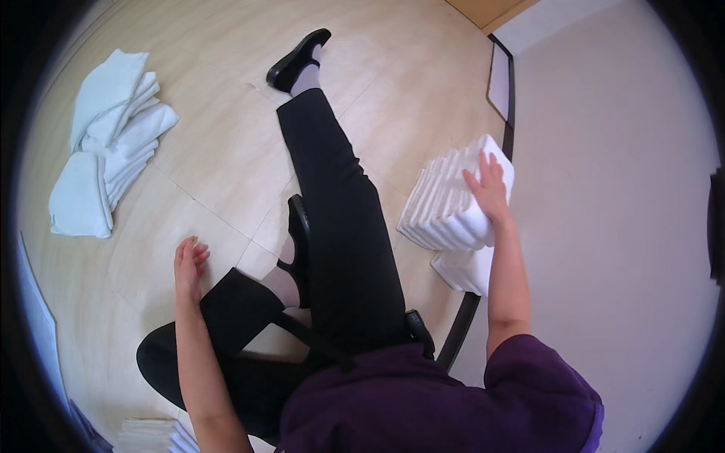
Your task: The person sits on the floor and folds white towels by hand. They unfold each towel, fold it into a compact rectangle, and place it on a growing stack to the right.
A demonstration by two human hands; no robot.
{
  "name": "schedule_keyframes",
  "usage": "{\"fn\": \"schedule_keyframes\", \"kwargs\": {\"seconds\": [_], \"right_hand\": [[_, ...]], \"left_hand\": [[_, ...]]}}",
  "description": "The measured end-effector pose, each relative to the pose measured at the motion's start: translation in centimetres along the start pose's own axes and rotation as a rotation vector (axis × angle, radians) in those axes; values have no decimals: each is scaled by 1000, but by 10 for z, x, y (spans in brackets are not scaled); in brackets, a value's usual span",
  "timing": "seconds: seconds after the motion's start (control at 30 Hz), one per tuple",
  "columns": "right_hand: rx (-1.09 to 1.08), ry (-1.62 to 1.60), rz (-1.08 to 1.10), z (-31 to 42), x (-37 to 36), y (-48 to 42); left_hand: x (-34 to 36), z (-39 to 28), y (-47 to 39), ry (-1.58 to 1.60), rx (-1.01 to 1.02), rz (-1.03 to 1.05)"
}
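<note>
My right hand (pixel 488 187) rests with spread fingers on top of a tall stack of folded white towels (pixel 439 198), which stands on the floor against the wall. Just beside it, nearer my body, sits a lower stack of folded white cloths (pixel 464 269), partly hidden by my right arm. My left hand (pixel 191 266) hovers near my bent knee, fingers loosely curled and apart, holding nothing. Beyond it at the far left lies a loose, slumped pile of white towels (pixel 113 141) on the floor.
My black-trousered legs (pixel 345 209) stretch across the tiled floor (pixel 192 170). A plain wall (pixel 600 198) with a dark baseboard (pixel 461 328) runs along the right. More folded cloths (pixel 150 435) lie at the bottom left. A wooden panel (pixel 490 11) shows at the top right.
</note>
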State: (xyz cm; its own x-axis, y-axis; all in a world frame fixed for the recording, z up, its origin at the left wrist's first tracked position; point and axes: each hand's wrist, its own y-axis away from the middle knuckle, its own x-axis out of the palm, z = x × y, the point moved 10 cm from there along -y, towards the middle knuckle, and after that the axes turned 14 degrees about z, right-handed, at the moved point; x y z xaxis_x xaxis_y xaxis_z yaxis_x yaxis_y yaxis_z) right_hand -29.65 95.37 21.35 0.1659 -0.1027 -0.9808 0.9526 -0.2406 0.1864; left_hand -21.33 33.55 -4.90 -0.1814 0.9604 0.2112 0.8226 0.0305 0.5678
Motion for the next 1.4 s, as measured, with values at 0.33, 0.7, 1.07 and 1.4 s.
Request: {"fn": "schedule_keyframes", "kwargs": {"seconds": [0.33,0.7,1.07,1.4], "right_hand": [[45,-141,36,-29,21,-4],[-187,-309,224,-34,10,-21],[-338,-10,-288,31,-70,7],[-628,-202,-107,215,-48,35]], "left_hand": [[9,-8,-5,-7,-4,-16],[-46,-66,-2,-59,269,-211],[-225,-120,-30,-31,260,-738],[-311,-136,1,157,482,-925]]}}
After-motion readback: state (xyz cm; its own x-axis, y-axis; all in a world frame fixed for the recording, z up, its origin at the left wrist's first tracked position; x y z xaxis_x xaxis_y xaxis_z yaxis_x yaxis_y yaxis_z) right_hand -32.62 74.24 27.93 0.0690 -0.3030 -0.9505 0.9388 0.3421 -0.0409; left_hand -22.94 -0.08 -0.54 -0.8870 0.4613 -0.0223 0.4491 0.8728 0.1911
